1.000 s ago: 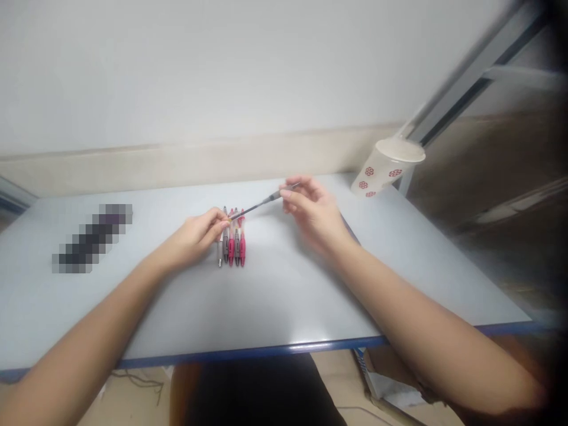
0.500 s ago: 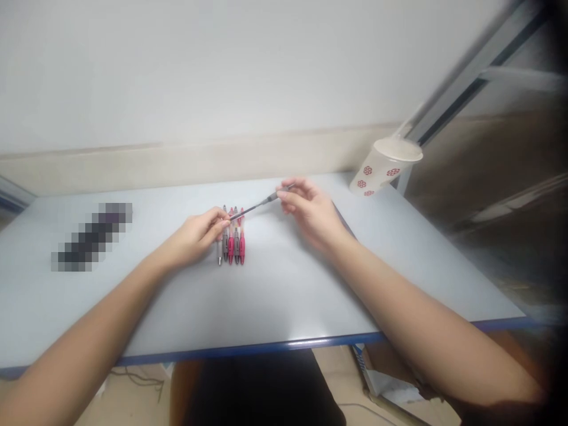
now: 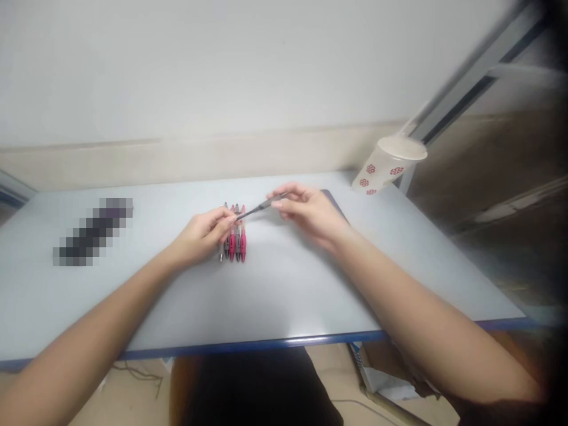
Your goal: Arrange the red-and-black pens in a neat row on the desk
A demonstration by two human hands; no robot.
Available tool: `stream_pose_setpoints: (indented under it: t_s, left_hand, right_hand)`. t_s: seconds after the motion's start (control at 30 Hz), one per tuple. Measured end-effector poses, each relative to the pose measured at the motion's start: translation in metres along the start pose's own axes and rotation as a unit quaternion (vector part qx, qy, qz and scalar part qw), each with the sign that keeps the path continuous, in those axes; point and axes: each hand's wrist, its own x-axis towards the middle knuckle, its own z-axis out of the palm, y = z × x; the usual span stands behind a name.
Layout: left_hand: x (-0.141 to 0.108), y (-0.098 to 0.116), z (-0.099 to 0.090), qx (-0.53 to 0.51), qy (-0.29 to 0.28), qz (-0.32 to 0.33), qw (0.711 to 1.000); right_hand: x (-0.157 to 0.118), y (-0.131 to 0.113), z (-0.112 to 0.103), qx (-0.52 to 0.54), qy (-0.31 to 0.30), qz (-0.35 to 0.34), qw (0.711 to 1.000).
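Note:
A slim dark grey pen spans the gap between my hands. My left hand pinches its near end just above a tight row of several red, pink and grey pens, which lie side by side on the pale grey table. The fingers of my left hand hide the upper part of that row. My right hand holds the far end of the dark pen between its thumb and fingertips.
At the table's far right corner is a white cup with red flower prints. A pixelated dark object lies on the left. A dark flat item's edge shows behind my right hand. A blue table edge runs along the front.
My right hand has moved left, closer to my left hand, and the dark pen now shows less between them. My left hand has shifted slightly right over the row of pens.

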Motion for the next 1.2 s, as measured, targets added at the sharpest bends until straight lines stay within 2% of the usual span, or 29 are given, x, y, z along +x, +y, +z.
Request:
stream_pose_setpoints:
  t_s: [0.17, 0.27, 0.33, 0.47, 0.6, 0.73, 0.87, 1.0, 1.13, 1.2]
  left_hand:
    - [-0.001, -0.002, 0.002, -0.005, 0.026, 0.013, 1.0]
    - [-0.002, -0.004, 0.004, 0.02, 0.044, 0.043, 0.998]
    - [-0.002, -0.006, 0.004, 0.045, 0.06, 0.072, 0.995]
    - [-0.001, -0.006, 0.003, 0.08, 0.096, 0.098, 0.987]
    - [-0.001, -0.005, -0.003, 0.059, 0.093, 0.072, 0.991]
    - [-0.002, -0.004, -0.009, 0.038, 0.081, 0.056, 0.994]
    - [-0.002, -0.003, -0.01, 0.017, 0.08, 0.044, 0.996]
    - [-0.002, -0.001, -0.008, 0.013, 0.067, 0.032, 0.997]
    - [-0.002, 0.0, -0.006, 0.0, 0.074, 0.027, 0.997]
    - [-0.002, 0.0, -0.006, -0.014, 0.058, 0.019, 0.998]
  right_hand:
    - [-0.008, -0.001, 0.011, -0.069, -0.016, -0.011, 0.997]
    - [-0.013, -0.005, 0.015, -0.143, -0.01, -0.015, 0.99]
    - [-0.015, -0.006, 0.015, -0.213, -0.012, -0.01, 0.977]
    - [-0.016, -0.005, 0.011, -0.351, -0.068, -0.005, 0.934]
    - [-0.015, -0.005, 0.006, -0.332, -0.107, -0.066, 0.935]
    - [-0.015, -0.005, 0.005, -0.361, -0.11, -0.033, 0.925]
    - [-0.017, -0.005, 0.007, -0.343, -0.131, -0.069, 0.928]
    - [-0.02, -0.005, 0.009, -0.366, -0.139, -0.038, 0.919]
    - [-0.021, -0.005, 0.01, -0.395, -0.133, -0.099, 0.904]
    - [-0.021, -0.006, 0.011, -0.403, -0.144, -0.101, 0.898]
